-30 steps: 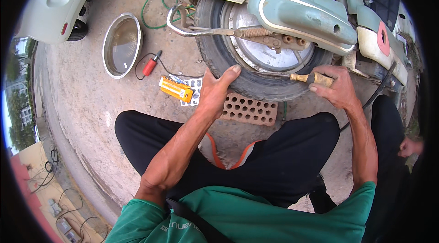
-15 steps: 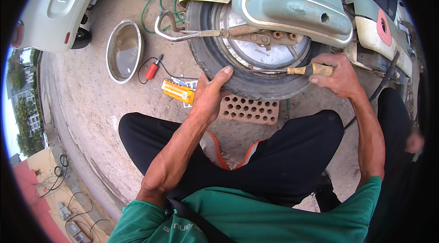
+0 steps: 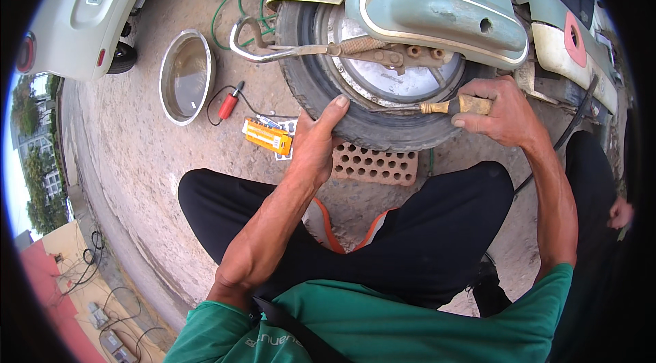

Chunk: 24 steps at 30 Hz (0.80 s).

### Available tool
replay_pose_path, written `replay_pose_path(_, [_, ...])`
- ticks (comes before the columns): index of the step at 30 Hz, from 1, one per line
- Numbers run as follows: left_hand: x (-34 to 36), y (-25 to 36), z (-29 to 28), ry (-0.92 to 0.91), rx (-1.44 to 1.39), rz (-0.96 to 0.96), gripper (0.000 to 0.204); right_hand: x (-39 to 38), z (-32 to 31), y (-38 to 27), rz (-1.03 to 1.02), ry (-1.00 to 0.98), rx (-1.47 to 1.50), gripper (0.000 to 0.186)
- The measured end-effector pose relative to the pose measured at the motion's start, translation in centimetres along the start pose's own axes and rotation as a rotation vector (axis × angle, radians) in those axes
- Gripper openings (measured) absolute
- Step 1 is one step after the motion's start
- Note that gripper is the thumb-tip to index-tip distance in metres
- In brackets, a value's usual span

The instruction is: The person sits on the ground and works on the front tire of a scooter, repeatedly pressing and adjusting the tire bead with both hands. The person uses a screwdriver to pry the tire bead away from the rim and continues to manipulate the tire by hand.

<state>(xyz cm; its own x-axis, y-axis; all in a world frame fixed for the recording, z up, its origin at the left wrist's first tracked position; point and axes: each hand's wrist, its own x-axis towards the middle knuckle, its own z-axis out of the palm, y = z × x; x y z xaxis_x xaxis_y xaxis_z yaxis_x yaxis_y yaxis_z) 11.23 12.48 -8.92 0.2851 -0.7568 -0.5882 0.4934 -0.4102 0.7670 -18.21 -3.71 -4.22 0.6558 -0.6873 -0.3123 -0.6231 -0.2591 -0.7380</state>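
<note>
A black tire (image 3: 393,134) sits on a wheel with a silver hub (image 3: 427,84), beneath the blue-green cover of a scooter. My left hand (image 3: 316,144) is closed on the tire's near-left edge, its thumb lying on the sidewall. In my right hand (image 3: 504,112) is a screwdriver-like tool with a yellowish wooden handle (image 3: 437,107). Its thin metal shaft points left and lies along the seam of tire and rim; the tip is hard to make out there. My right fingers wrap the handle's end.
A perforated brick (image 3: 376,165) lies under the tire's near side. Left of it are a yellow box (image 3: 266,136), a red-handled tool with a cord (image 3: 227,105) and a metal basin of water (image 3: 188,79). A curved chrome bar (image 3: 256,56) juts over the wheel. Another person's hand (image 3: 620,213) shows at right.
My right hand and the wooden-handled tool have shifted slightly left along the rim. My left hand still holds the tire. The other person's hand at the far right has moved slightly.
</note>
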Motion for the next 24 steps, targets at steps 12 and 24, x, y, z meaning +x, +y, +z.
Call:
replay_pose_path(12, [1.3, -2.5, 0.4, 0.016, -0.324, 0.076, 0.055, -7.2, 4.6, -8.0, -0.475, 0.288, -0.247, 0.06])
replay_pose_path(24, [2.5, -4.6, -0.3, 0.021, -0.318, 0.181, 0.046, -7.2, 7.4, -7.7, -0.544, 0.321, -0.081, 0.066])
